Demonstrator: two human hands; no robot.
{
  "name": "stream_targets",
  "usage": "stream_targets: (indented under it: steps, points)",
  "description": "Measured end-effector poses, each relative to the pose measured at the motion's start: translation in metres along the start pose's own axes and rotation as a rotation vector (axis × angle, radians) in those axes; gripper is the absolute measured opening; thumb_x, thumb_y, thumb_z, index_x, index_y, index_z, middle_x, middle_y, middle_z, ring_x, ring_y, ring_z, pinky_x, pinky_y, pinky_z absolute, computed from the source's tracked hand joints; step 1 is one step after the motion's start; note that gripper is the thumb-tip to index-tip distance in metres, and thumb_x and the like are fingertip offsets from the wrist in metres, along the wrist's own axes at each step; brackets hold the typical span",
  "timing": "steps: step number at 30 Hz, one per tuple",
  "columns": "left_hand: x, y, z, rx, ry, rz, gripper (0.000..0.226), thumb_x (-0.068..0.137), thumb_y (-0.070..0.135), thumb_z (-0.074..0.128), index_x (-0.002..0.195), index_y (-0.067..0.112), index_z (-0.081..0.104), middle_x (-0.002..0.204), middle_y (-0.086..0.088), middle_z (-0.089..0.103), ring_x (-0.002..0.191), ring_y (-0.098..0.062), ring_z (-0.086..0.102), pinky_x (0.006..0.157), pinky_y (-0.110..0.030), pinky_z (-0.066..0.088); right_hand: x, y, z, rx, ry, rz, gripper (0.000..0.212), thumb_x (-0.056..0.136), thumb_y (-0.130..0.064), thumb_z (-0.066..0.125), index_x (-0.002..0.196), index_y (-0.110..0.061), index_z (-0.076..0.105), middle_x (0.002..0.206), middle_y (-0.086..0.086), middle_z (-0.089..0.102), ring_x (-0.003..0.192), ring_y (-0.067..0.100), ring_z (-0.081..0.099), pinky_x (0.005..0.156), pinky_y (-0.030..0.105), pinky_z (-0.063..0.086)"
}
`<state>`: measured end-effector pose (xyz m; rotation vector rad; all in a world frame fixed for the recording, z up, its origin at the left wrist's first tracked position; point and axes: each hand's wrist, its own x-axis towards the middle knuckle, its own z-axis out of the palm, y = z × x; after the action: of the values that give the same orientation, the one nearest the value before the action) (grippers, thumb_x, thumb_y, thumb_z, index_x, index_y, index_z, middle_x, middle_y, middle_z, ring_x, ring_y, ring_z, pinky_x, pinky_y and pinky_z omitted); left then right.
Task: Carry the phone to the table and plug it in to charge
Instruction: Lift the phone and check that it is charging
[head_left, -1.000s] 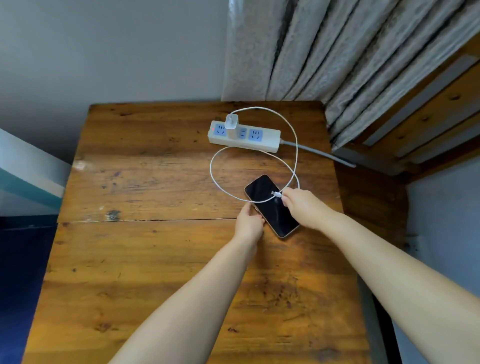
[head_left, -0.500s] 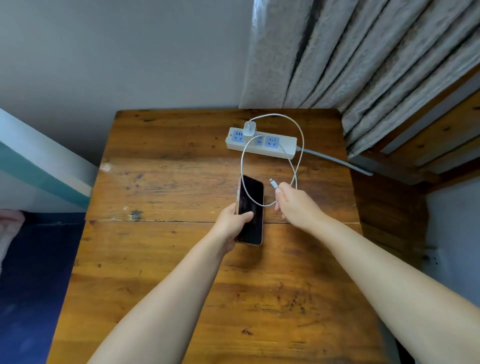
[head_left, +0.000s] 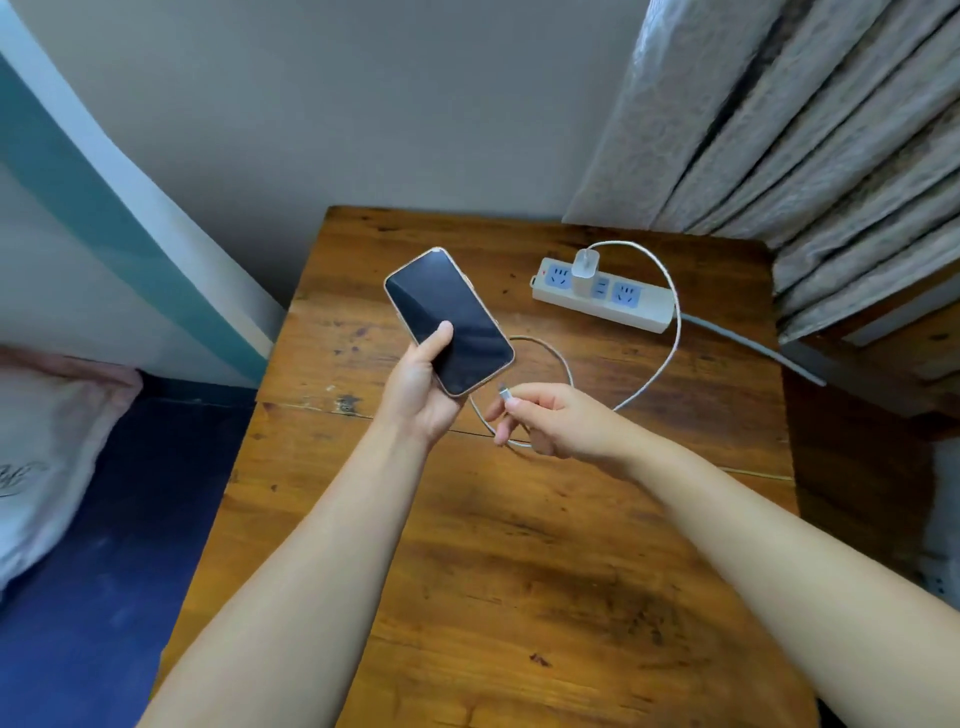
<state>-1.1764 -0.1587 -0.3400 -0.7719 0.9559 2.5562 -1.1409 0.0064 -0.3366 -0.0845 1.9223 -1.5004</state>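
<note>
My left hand (head_left: 423, 387) holds a dark-screened phone (head_left: 449, 320) lifted above the wooden table (head_left: 519, 545), thumb across the lower screen, bottom end pointing right and down. My right hand (head_left: 556, 421) pinches the free plug (head_left: 505, 392) of a white charging cable (head_left: 670, 332), a short gap from the phone's bottom end. The cable loops back to a white charger block (head_left: 586, 271) seated in a white power strip (head_left: 605, 293) at the table's far right.
A grey curtain (head_left: 779, 130) hangs behind the table's far right corner, and the strip's grey cord (head_left: 753, 345) runs off that side. A bed with a blue sheet (head_left: 104, 519) and pale pillow (head_left: 47, 441) lies left. A grey wall stands behind.
The phone has been lifted off the table by my left hand and turned so its bottom faces the plug. My right hand keeps the cable end and has drawn it nearer. The view has swung left.
</note>
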Motion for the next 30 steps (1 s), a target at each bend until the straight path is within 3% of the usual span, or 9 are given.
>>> stream_targets:
  steps: [6, 11, 18, 24, 30]
  points:
    - [-0.003, -0.003, -0.002, -0.033, 0.009, -0.084, 0.047, 0.093, 0.015, 0.051, 0.138, 0.007, 0.04, 0.134, -0.019, 0.054, 0.11, -0.032, 0.06, 0.081, -0.041, 0.058, 0.003, -0.01, 0.017, 0.121, -0.05, -0.037, 0.032, 0.1, -0.028, 0.038, 0.109, -0.008, 0.062, 0.067, -0.004, 0.061, 0.044, 0.01, 0.035, 0.042, 0.017, 0.029]
    - [-0.006, -0.002, -0.006, -0.001, 0.03, -0.073, 0.047, 0.092, 0.016, 0.055, 0.136, 0.01, 0.043, 0.128, -0.017, 0.058, 0.109, -0.032, 0.061, 0.071, -0.04, 0.06, 0.001, -0.011, 0.019, 0.092, -0.068, -0.046, 0.031, 0.1, -0.029, 0.037, 0.108, -0.014, 0.063, 0.065, -0.005, 0.059, 0.043, 0.01, 0.036, 0.046, 0.024, 0.031]
    - [-0.006, -0.001, -0.009, 0.051, 0.048, -0.069, 0.046, 0.091, 0.019, 0.056, 0.135, 0.015, 0.042, 0.128, -0.015, 0.059, 0.111, -0.033, 0.06, 0.066, -0.046, 0.059, -0.002, -0.013, 0.019, 0.003, -0.071, -0.07, 0.027, 0.101, -0.03, 0.035, 0.11, -0.027, 0.06, 0.064, -0.004, 0.054, 0.044, 0.004, 0.037, 0.044, 0.015, 0.035]
    - [-0.005, 0.0, -0.01, 0.044, -0.015, -0.048, 0.044, 0.093, 0.016, 0.053, 0.135, 0.013, 0.043, 0.127, -0.016, 0.058, 0.113, -0.033, 0.059, 0.09, -0.05, 0.052, -0.004, -0.014, 0.016, -0.029, -0.031, -0.06, 0.025, 0.1, -0.034, 0.035, 0.101, -0.031, 0.06, 0.065, -0.002, 0.056, 0.044, 0.005, 0.04, 0.046, 0.018, 0.037]
    - [-0.004, 0.003, -0.008, 0.069, -0.089, 0.03, 0.034, 0.093, 0.012, 0.053, 0.126, 0.012, 0.05, 0.104, -0.009, 0.069, 0.088, -0.021, 0.071, 0.071, -0.035, 0.06, -0.002, -0.015, 0.021, 0.051, 0.028, -0.018, 0.031, 0.101, -0.024, 0.035, 0.1, -0.007, 0.061, 0.06, -0.004, 0.057, 0.038, 0.006, 0.036, 0.044, 0.019, 0.033]
